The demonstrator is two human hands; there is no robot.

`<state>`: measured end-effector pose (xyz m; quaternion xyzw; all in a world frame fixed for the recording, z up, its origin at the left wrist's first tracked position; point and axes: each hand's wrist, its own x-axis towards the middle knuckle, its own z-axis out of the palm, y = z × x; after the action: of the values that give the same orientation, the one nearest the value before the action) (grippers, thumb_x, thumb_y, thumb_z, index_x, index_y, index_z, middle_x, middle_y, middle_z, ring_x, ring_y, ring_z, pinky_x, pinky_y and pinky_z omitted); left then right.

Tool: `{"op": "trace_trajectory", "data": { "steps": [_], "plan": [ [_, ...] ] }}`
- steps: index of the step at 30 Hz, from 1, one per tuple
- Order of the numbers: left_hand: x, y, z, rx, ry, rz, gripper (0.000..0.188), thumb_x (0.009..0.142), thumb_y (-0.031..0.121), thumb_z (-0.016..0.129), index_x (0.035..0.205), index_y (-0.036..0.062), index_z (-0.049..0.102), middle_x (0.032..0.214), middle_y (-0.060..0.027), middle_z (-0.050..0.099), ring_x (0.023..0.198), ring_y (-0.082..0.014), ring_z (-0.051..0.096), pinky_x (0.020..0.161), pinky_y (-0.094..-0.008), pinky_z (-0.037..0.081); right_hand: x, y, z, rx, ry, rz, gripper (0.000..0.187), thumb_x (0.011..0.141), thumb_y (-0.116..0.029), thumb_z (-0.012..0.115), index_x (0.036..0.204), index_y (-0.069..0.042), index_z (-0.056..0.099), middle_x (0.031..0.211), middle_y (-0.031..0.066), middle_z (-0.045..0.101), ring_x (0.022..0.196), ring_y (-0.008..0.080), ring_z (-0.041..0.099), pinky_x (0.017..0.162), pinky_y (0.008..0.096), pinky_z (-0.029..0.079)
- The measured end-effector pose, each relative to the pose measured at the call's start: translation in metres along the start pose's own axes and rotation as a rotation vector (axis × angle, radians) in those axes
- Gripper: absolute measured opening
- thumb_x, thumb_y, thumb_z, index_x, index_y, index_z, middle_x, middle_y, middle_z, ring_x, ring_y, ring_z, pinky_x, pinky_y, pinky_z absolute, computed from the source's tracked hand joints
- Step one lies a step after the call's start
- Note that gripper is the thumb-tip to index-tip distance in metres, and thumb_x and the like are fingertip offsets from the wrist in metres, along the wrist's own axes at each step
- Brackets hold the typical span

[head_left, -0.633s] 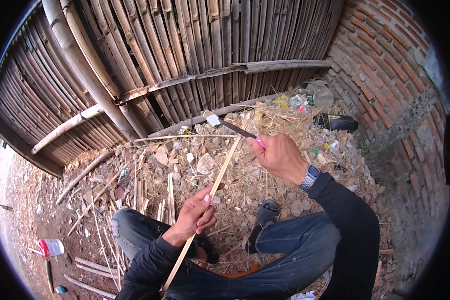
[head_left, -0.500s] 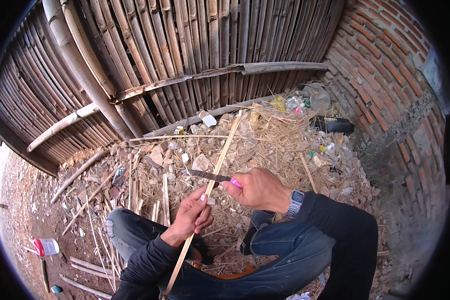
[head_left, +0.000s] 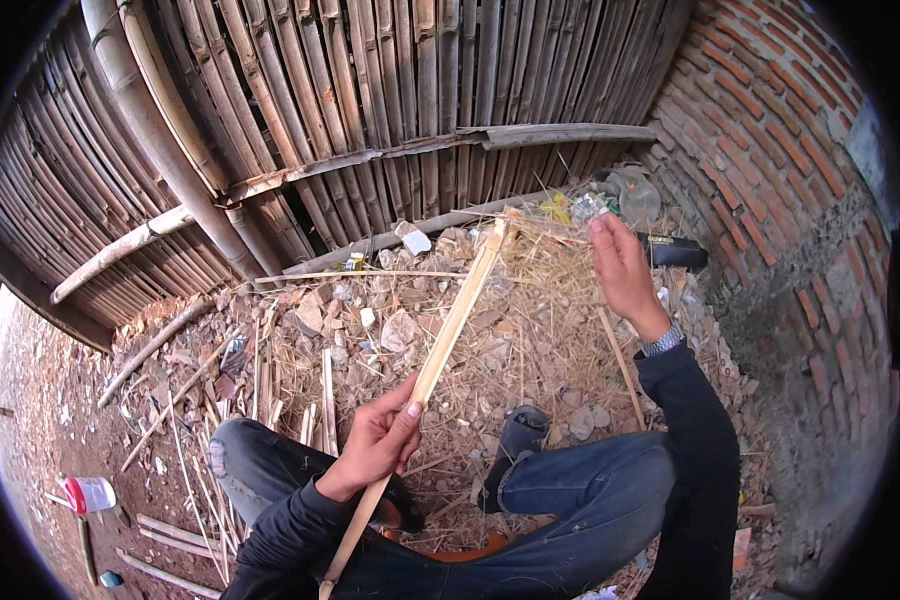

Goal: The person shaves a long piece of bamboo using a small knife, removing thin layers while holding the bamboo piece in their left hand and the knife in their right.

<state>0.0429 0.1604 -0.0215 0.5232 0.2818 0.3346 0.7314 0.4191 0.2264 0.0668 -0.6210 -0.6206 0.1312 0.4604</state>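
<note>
Fingers of the left hand (head_left: 380, 440) wrap tight around a long bamboo strip (head_left: 440, 350) that slants up from the lap toward the bamboo fence (head_left: 370, 110). Raised near the brick wall (head_left: 770, 160), the right hand (head_left: 620, 265) looks loosely closed; I cannot tell what it grips.

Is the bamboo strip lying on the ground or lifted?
Lifted: the left hand grips the bamboo strip mid-length, slanting above the debris.

The strip's (head_left: 448, 340) near end is cut off by the lower edge. What the right hand (head_left: 622, 268) grips is hidden behind the fingers. The right elbow is lost in the dark rim.
</note>
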Motion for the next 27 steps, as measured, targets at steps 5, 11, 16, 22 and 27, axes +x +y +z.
{"op": "trace_trajectory", "data": {
  "steps": [5, 11, 16, 22, 27],
  "plan": [
    [0.0, 0.0, 0.004, 0.075, 0.039, -0.003, 0.051, 0.111, 0.015, 0.048, 0.16, 0.0093, 0.036, 0.059, 0.0032, 0.046, 0.046, -0.0049, 0.045, 0.042, -0.0215, 0.041, -0.02, -0.021, 0.005, 0.337, -0.19, 0.171, 0.041, 0.111, -0.041, 0.047, 0.089, -0.007, 0.054, 0.066, -0.0059, 0.041, 0.058, 0.0055, 0.037, 0.054, 0.0279, 0.033],
    [-0.002, -0.012, 0.011, 0.151, 0.015, 0.017, 0.052, 0.111, 0.016, 0.051, 0.16, 0.0077, 0.036, 0.061, 0.0029, 0.052, 0.047, -0.004, 0.048, 0.044, -0.0217, 0.041, -0.027, -0.044, 0.022, 0.564, -0.288, 0.29, 0.032, 0.105, -0.034, 0.062, 0.09, -0.005, 0.063, 0.067, -0.0075, 0.048, 0.059, 0.0015, 0.04, 0.053, 0.0243, 0.033],
    [-0.005, -0.01, 0.018, 0.172, 0.016, -0.021, 0.051, 0.111, 0.015, 0.051, 0.159, 0.0066, 0.038, 0.062, 0.0028, 0.053, 0.048, -0.0033, 0.048, 0.045, -0.0214, 0.041, -0.031, -0.043, 0.036, 0.411, -0.262, 0.217, 0.021, 0.096, -0.022, 0.077, 0.093, -0.001, 0.073, 0.07, -0.0063, 0.056, 0.062, 0.0009, 0.045, 0.054, 0.0249, 0.035],
    [-0.007, -0.014, 0.017, 0.197, 0.028, 0.008, 0.051, 0.11, 0.013, 0.053, 0.158, 0.0033, 0.039, 0.064, 0.003, 0.054, 0.051, -0.0041, 0.051, 0.046, -0.022, 0.042, -0.03, -0.037, 0.043, 0.37, -0.22, 0.223, 0.02, 0.094, -0.017, 0.078, 0.095, 0.002, 0.073, 0.064, -0.008, 0.055, 0.06, 0.0017, 0.048, 0.055, 0.0259, 0.038],
    [-0.005, -0.007, 0.011, 0.239, 0.088, -0.008, 0.051, 0.11, 0.013, 0.053, 0.158, 0.0031, 0.039, 0.067, 0.0023, 0.055, 0.052, -0.0045, 0.052, 0.047, -0.0222, 0.042, -0.031, -0.039, 0.032, 0.681, -0.38, 0.563, 0.016, 0.095, -0.014, 0.076, 0.093, 0.001, 0.073, 0.065, -0.007, 0.057, 0.053, 0.0008, 0.045, 0.047, 0.0239, 0.033]
  ]
}}
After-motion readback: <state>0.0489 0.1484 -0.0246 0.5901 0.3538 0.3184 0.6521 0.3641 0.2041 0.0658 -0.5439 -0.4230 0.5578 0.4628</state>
